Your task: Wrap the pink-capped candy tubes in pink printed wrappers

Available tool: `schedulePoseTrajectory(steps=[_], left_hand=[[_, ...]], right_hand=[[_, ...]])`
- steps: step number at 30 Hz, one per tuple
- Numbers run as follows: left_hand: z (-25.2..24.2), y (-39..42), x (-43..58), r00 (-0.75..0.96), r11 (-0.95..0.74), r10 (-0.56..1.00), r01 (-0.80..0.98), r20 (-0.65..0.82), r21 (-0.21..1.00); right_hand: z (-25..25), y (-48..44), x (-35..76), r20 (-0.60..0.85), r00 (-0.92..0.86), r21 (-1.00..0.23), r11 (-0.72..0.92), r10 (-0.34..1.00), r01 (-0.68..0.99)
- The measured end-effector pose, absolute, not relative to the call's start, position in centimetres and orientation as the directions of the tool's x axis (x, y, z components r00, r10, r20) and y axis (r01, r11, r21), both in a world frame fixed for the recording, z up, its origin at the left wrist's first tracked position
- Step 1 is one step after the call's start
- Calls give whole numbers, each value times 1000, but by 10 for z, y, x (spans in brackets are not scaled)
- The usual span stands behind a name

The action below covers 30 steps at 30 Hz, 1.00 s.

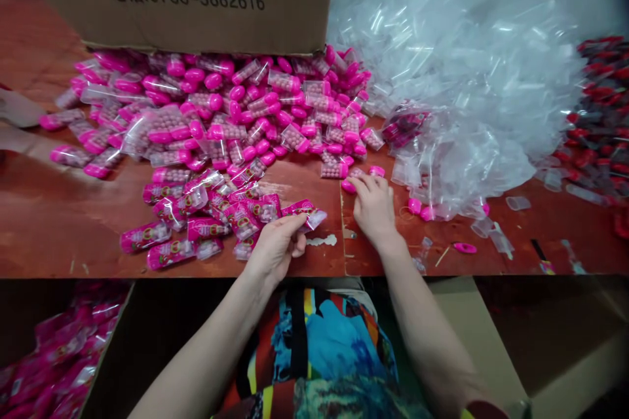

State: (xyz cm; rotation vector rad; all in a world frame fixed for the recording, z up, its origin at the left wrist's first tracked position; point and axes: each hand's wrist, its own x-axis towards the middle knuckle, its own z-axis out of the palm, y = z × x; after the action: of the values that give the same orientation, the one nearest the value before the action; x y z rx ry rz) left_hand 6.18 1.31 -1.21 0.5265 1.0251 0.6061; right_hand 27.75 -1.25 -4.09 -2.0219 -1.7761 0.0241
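My left hand (278, 245) pinches a small pink printed plastic sleeve (299, 206) between thumb and fingers, its clear end pointing right. Beneath and left of that hand lies a loose heap of candy bottles in pink printed sleeves (199, 200). My right hand (373, 209) reaches to the near edge of a pile of unwrapped candy bottles (295, 137), clear tubes of pale pink balls with bright pink caps. Its fingertips are bent over a pink cap (348, 186); the hand partly hides what they grip. Another pink cap (377, 171) shows just beyond the fingers.
A cardboard box (196, 26) stands behind the bottle pile. To the right rises a large heap of clear plastic sleeves (472, 78), with red-capped items (602, 124) past it. Scraps lie along the red table's (354, 262) front edge. Below left, an open box holds pink packs (63, 353).
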Motion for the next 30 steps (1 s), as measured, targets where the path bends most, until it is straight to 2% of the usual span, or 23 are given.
schedulePoseTrajectory(steps=[2, 3, 5, 6, 8, 10, 11, 12, 14, 16, 20, 26, 30], left_hand=[[-11, 16, 62, 388, 735, 673, -262, -629, 625], [-10, 17, 62, 389, 742, 669, -296, -634, 601], [-9, 19, 63, 381, 757, 652, -367, -655, 541], [-8, 20, 64, 371, 762, 643, -402, -671, 508], [-7, 21, 64, 341, 762, 625, -462, -702, 454], [-7, 22, 65, 315, 754, 617, -499, -721, 427], [-7, 22, 65, 307, 752, 615, -506, -726, 422], [-7, 22, 65, 303, 752, 613, -507, -729, 421], [-7, 21, 66, 309, 755, 614, -497, -726, 427], [-7, 19, 67, 336, 758, 625, -478, -704, 444], [-9, 14, 65, 401, 746, 661, -440, -634, 500], [-15, 12, 59, 484, 732, 678, -368, -554, 574], [-14, 16, 55, 362, 704, 708, -420, -606, 572]], right_hand=[[-46, -2, 294, 236, 124, -160, -87, 964, 983], [-49, 1, 298, 225, 95, -124, -69, 970, 990], [-51, 2, 295, 242, 57, -171, -15, 969, 985], [-50, 0, 289, 263, 69, -259, 2, 962, 966], [-44, -11, 270, 271, 170, -552, 8, 948, 834], [-35, -26, 246, 154, 309, -864, -23, 939, 502], [-31, -33, 234, 50, 315, -952, -50, 948, 302], [-28, -40, 222, -29, 300, -988, -74, 953, 139], [-26, -48, 202, -120, 291, -992, -108, 949, -59], [-28, -50, 189, -157, 314, -982, -115, 936, -147], [-35, -48, 181, -184, 323, -974, -128, 929, -187], [-32, -55, 181, -279, 167, -934, -226, 946, -278], [-29, -58, 185, -273, 207, -939, -213, 940, -270]])
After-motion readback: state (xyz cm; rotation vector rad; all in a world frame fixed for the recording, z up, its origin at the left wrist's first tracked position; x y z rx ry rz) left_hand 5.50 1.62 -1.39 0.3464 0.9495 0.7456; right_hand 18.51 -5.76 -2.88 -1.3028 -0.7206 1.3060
